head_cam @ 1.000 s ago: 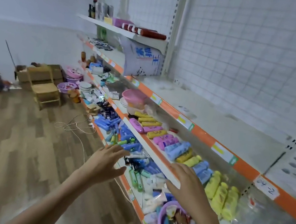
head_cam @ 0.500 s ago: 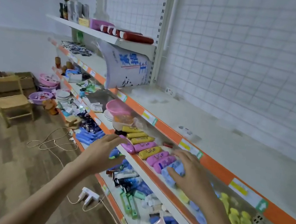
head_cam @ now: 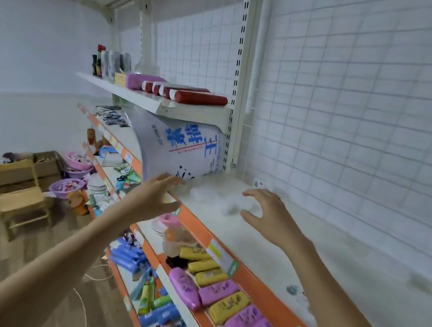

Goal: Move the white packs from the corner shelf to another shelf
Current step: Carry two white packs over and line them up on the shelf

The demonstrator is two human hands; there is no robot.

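Observation:
Several white translucent packs [head_cam: 218,196] lie in a blurred heap on the pale shelf with the orange front strip [head_cam: 267,293], near the upright post. My left hand [head_cam: 154,194] hovers at the heap's left edge with fingers spread, holding nothing. My right hand [head_cam: 266,215] hovers at the heap's right side, fingers apart and slightly bent, also holding nothing. Whether either hand touches the packs is unclear.
A large white sack with blue lettering [head_cam: 180,152] leans under the upper shelf [head_cam: 161,105], which carries red rolls and bottles. Purple, yellow and blue packets [head_cam: 219,294] fill the shelf below. A wooden chair [head_cam: 18,195] and boxes stand on the floor at left.
Both hands have risen from the lower shelf of coloured packets to the shelf above, now flanking the white packs. The view has tilted upward.

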